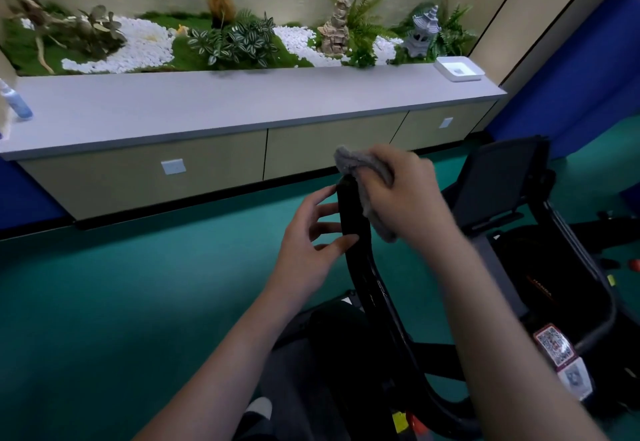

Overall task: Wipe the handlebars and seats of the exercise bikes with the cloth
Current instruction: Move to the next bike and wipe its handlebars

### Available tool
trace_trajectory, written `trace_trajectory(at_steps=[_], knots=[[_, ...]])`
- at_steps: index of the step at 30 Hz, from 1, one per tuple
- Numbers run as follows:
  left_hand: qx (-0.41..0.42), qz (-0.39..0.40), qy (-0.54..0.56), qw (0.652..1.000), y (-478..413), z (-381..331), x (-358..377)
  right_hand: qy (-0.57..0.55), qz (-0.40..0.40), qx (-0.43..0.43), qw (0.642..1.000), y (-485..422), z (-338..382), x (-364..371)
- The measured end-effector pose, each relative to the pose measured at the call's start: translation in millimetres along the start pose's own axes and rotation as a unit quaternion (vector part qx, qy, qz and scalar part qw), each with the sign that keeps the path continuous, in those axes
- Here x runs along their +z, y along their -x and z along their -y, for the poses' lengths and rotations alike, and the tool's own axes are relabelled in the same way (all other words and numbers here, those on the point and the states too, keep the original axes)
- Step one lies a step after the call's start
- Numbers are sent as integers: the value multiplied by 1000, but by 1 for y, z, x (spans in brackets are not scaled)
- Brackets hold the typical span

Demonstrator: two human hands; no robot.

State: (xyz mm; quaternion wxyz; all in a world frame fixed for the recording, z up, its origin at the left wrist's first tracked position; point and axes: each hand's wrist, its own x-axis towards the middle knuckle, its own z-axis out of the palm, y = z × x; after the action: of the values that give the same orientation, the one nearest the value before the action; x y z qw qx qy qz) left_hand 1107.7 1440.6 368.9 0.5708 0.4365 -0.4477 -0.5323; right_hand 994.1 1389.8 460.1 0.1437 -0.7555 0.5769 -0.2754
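A black exercise bike handlebar [353, 218] rises in the middle of the view, its left horn pointing up. My left hand [311, 239] grips that horn from the left, thumb and fingers curled around it. My right hand [405, 198] holds a grey cloth [360, 166] bunched over the horn's tip and right side. The bike's dark console screen [498, 184] stands to the right. The seat is not visible.
A long grey-topped cabinet [242, 108] runs along the wall with a planter of stones and plants behind it. A blue spray bottle [17, 102] stands at its left end, a white tray [459, 69] at its right. Green floor lies to the left.
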Motion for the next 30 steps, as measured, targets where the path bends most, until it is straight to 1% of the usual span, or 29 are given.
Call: trace_trajectory(at_steps=[1,3,5,8,13,15,17,20,21,23,27,30], knots=[[0,3,1,1000,-1,0,-1,-16,-56,-2,998,16,0,7],[3,10,7,1000,0,1,-3,-52,-113,21,992,42,-1,17],[7,20,8,1000,0,3,-5,-71,-127,53,988,62,-5,25],[8,29,9,1000,0,5,-8,-76,-117,73,988,78,-13,27],[9,33,18,999,-2,5,-6,-90,-155,68,981,52,-2,23],[7,37,20,999,-2,6,-7,-87,-137,79,984,39,4,30],[8,40,22,999,-1,7,-8,-90,-104,121,983,31,2,35],[9,46,25,999,-1,8,-10,-171,-55,183,967,31,-9,35],[7,44,27,999,0,9,-10,-201,-44,194,959,34,-12,35],[6,37,27,999,0,9,-9,-223,-30,203,953,41,-16,35],[6,31,17,999,2,9,-9,-200,-13,213,956,57,-22,35],[4,31,14,999,2,9,-10,-167,-22,203,965,79,-27,33]])
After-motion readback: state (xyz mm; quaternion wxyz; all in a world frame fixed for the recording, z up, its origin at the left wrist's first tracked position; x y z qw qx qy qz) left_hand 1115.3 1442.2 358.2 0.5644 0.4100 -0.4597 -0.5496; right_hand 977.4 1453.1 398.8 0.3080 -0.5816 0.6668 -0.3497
